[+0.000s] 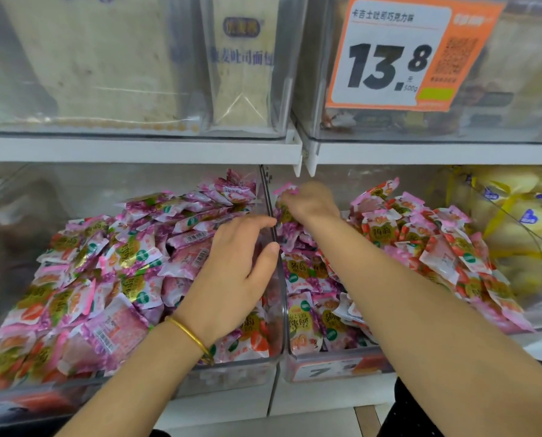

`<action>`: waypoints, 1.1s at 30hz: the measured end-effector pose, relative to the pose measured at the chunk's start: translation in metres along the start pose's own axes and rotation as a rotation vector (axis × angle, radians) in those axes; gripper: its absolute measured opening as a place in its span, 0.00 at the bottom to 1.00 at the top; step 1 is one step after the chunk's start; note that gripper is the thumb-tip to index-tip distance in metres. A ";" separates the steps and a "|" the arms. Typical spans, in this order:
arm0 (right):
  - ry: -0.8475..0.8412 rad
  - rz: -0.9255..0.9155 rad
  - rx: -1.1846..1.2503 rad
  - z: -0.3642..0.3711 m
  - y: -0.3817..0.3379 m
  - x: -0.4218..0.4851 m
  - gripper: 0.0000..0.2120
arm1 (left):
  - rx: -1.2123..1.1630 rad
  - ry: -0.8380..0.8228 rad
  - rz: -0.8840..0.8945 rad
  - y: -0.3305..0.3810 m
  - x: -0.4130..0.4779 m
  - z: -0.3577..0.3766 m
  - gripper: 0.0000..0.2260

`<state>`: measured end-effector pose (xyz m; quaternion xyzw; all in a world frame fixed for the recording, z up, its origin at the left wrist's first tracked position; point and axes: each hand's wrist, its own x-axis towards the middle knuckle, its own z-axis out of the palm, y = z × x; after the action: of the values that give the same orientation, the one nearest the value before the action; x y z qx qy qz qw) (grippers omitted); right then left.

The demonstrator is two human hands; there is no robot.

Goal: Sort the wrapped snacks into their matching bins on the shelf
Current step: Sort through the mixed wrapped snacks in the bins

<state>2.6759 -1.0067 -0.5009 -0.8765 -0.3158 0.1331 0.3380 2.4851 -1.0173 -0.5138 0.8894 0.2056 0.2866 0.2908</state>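
Two clear plastic bins sit side by side on the lower shelf. The left bin (231, 376) is heaped with purple-and-pink wrapped snacks (156, 247). The right bin (335, 367) holds purple packets near the divider and red-and-pink wrapped snacks (427, 244) further right. My left hand (241, 272), with a gold bangle on the wrist, rests on the divider wall between the bins, fingers loosely curved over its edge. My right hand (310, 203) reaches deep into the right bin and pinches a pink-edged wrapped snack (285, 189) lifted above the heap.
A white shelf rail (137, 149) runs just above the bins and leaves little headroom. Above it stand clear bins of bread packs (241, 64) and an orange price tag (399, 55). A bin of yellow packets (522, 222) stands at the right.
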 end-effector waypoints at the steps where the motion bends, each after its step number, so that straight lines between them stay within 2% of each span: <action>1: -0.012 -0.007 -0.030 0.002 0.000 0.001 0.09 | -0.003 -0.001 0.005 0.000 0.000 0.000 0.18; 3: -0.014 -0.017 -0.038 -0.002 0.004 0.006 0.09 | -0.014 -0.003 0.005 0.001 0.000 0.000 0.17; 7: 0.015 0.108 0.225 -0.025 0.020 0.024 0.19 | -0.032 -0.012 -0.007 0.003 -0.001 -0.001 0.17; 9: -0.040 0.140 0.204 -0.028 0.023 0.025 0.18 | -0.035 -0.013 -0.004 0.004 -0.001 -0.001 0.16; 12: -0.085 0.037 -0.181 -0.019 0.023 0.020 0.10 | -0.037 -0.014 -0.006 0.003 -0.001 0.000 0.16; 14: -0.015 -0.027 -0.362 -0.016 0.023 0.018 0.12 | -0.035 -0.012 -0.002 0.003 -0.001 0.000 0.16; 18: -0.018 -0.073 -0.309 -0.033 0.034 0.019 0.13 | -0.040 -0.014 -0.008 0.003 -0.001 0.000 0.16; 23: -0.048 -0.171 0.047 -0.030 0.029 0.013 0.17 | -0.049 -0.017 -0.017 0.005 -0.001 -0.001 0.18; 26: 0.037 -0.210 -0.039 -0.018 0.020 0.017 0.18 | -0.049 -0.011 -0.013 0.004 -0.002 -0.001 0.17; 28: 0.085 -0.295 -0.136 -0.021 0.023 0.014 0.14 | -0.049 -0.013 -0.007 0.003 -0.002 -0.001 0.17; 30: -0.052 -0.388 -0.231 -0.029 0.031 0.002 0.12 | -0.047 -0.012 -0.004 0.002 -0.002 0.000 0.16; 32: -0.271 -0.466 -0.377 -0.031 0.036 -0.013 0.21 | -0.043 -0.006 -0.003 0.000 -0.001 0.001 0.16; 33: -0.327 -0.485 -0.433 -0.028 0.038 -0.017 0.26 | -0.038 -0.004 -0.002 -0.001 -0.001 0.002 0.17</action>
<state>2.6928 -1.0533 -0.5057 -0.7945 -0.5853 0.1177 0.1112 2.4853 -1.0180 -0.5155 0.8841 0.2004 0.2885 0.3081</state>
